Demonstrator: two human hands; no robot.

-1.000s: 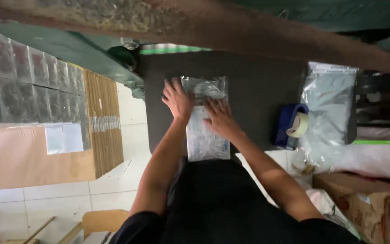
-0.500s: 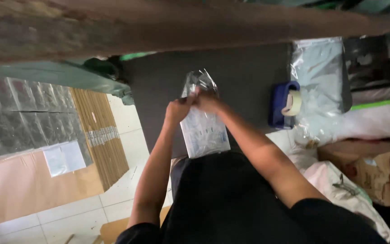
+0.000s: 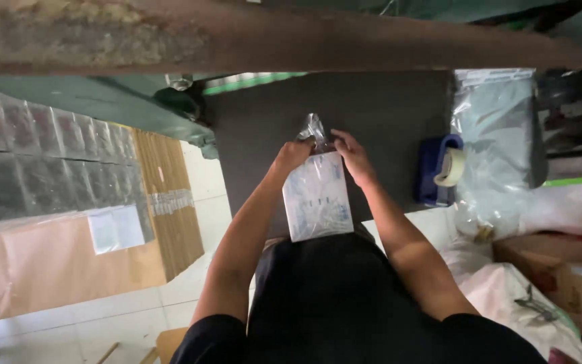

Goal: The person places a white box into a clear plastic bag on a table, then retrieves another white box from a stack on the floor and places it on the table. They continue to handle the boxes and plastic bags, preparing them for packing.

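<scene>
While the clear plastic packet [image 3: 318,197] lies flat on the dark work surface [image 3: 385,114], the left hand [image 3: 291,155] and right hand [image 3: 353,156] pinch its crumpled open end. Advisable: keep both grips level, fold the flap squarely, press out trapped air.

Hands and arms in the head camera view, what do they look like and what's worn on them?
The left hand and right hand are bare: no gloves, and no rings or watch that I can make out. Both forearms are uncovered, with short black sleeves near the shoulders.
</scene>
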